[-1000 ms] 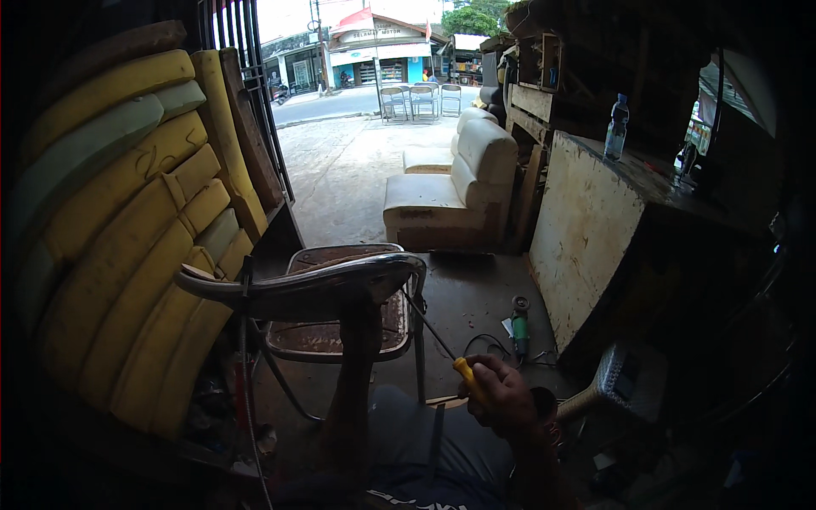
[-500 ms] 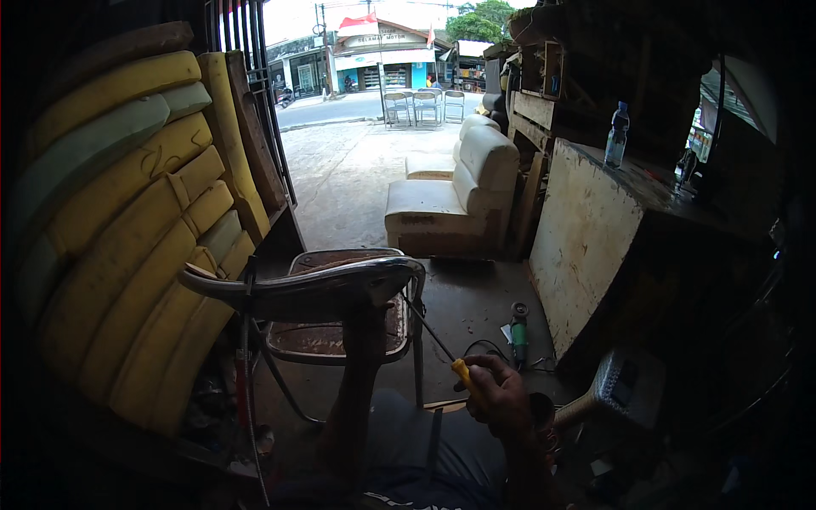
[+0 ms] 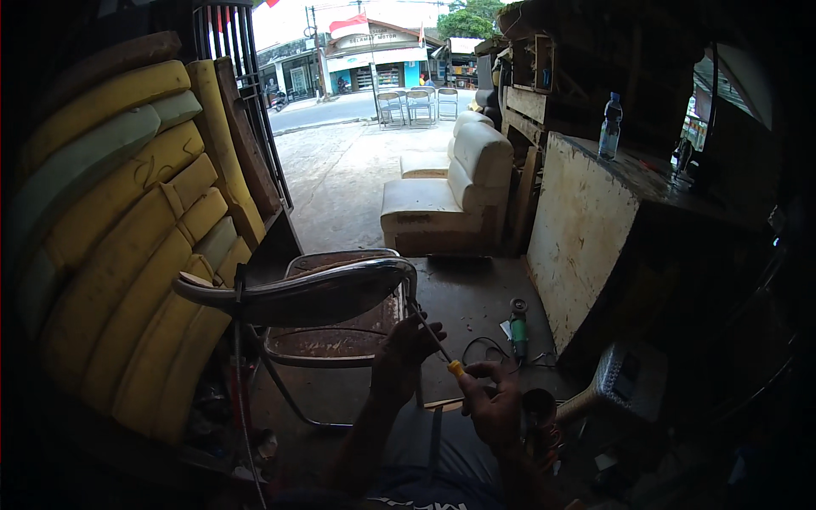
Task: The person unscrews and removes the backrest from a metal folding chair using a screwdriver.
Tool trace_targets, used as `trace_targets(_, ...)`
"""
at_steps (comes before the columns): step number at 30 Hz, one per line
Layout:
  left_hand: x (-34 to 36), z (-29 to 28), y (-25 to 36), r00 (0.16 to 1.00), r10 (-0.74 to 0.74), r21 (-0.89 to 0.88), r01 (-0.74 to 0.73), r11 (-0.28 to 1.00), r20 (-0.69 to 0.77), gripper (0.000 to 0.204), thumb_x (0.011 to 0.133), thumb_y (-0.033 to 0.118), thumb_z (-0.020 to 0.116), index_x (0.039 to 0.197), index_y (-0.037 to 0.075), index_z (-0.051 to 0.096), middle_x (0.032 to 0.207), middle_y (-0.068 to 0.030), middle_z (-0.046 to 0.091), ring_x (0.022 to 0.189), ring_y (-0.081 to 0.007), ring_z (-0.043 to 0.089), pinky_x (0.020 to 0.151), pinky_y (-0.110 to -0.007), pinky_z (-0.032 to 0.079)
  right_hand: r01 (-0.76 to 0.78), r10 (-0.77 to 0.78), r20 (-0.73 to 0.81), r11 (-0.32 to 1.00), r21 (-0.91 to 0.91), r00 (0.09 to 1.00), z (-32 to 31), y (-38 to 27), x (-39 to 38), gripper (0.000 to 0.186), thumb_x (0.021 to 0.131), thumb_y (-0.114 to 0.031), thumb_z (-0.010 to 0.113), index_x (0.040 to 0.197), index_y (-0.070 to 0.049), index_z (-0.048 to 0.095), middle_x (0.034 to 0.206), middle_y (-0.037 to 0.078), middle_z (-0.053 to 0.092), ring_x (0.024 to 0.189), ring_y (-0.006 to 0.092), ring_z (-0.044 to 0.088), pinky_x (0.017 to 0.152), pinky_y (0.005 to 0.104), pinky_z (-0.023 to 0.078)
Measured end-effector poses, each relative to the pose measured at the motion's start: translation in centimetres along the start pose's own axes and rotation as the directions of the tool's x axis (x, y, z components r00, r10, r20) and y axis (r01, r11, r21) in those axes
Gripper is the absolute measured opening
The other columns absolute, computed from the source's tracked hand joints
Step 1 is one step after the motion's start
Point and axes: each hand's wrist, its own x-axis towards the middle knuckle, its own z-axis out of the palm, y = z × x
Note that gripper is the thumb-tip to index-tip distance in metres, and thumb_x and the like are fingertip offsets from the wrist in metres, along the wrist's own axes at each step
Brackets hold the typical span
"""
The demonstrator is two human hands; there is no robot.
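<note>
My right hand (image 3: 493, 404) is closed on the yellow handle of a screwdriver (image 3: 456, 368). Its thin shaft slants up and left to the side tube of a metal folding chair (image 3: 331, 295). My left hand (image 3: 402, 353) is at the shaft, its fingers bent about it just below the chair's backrest; the grip is dark and partly hidden. The chair stands in front of me, with a curved chrome-edged backrest and a worn, rusty-brown seat (image 3: 327, 342). The screwdriver's tip meets the frame near the backrest's right end, too dark to see clearly.
Yellow and grey foam cushions (image 3: 127, 246) are stacked at the left. A green angle grinder (image 3: 518, 331) with a cord lies on the floor at the right. Beyond are cream sofa seats (image 3: 425, 197) and a pale cabinet (image 3: 582, 229) bearing a water bottle (image 3: 609, 127).
My left hand has come down and right from under the backrest to the screwdriver's shaft. My right hand still grips the handle. The view has shifted slightly.
</note>
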Motion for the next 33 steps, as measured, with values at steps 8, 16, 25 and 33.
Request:
trace_targets(8,-0.5,2.0,1.0,0.990,-0.067,0.077,0.077,0.994,-0.124,0.032,0.101,0.021,0.052,0.121,-0.004,0.056,0.101,-0.0184,0.069,0.092,-0.0280,0.069,0.084,-0.042,0.057,0.123,-0.123,0.000,0.992,-0.034,0.992,1.8,1.1,-1.0,0.022,0.093,-0.015,0.066,0.103,0.004,0.060,0.090,0.010,0.066,0.059,0.0105,0.062,0.048,0.0238,0.046)
trace_targets(16,0.1,2.2,1.3,0.990,-0.082,0.102,0.094,0.990,-0.119,0.033,0.101,0.023,0.052,0.118,-0.005,0.058,0.092,-0.0166,0.070,0.091,-0.0270,0.070,0.084,-0.043,0.056,0.123,-0.124,-0.020,0.992,-0.016,0.992,2.3,0.9,-0.8,0.020,0.093,-0.013,0.065,0.101,0.004,0.060,0.090,0.010,0.066,0.060,0.0106,0.062,0.048,0.0238,0.047)
trace_targets(25,0.6,1.4,1.8,0.988,-0.099,0.050,0.106,0.993,-0.117,0.029,0.100,0.022,0.054,0.110,-0.004,0.062,0.091,-0.0157,0.069,0.089,-0.0269,0.070,0.082,-0.043,0.057,0.323,-0.337,-0.004,0.906,-0.273,0.942,2.1,-0.6,-0.7,0.031,0.085,-0.013,0.074,0.109,0.000,0.059,0.098,0.014,0.062,0.077,0.0216,0.066,0.064,0.0324,0.054)
trace_targets(33,0.8,1.7,1.8,0.969,0.007,0.180,0.039,0.983,-0.248,0.021,0.097,0.017,0.057,0.101,-0.002,0.065,0.086,-0.0129,0.068,0.081,-0.0238,0.068,0.079,-0.037,0.056,-0.504,0.284,0.435,0.652,0.566,0.855,0.9,2.9,-0.9,0.025,0.099,-0.021,0.058,0.115,-0.001,0.057,0.083,0.005,0.066,0.056,0.0075,0.055,0.052,0.0217,0.045)
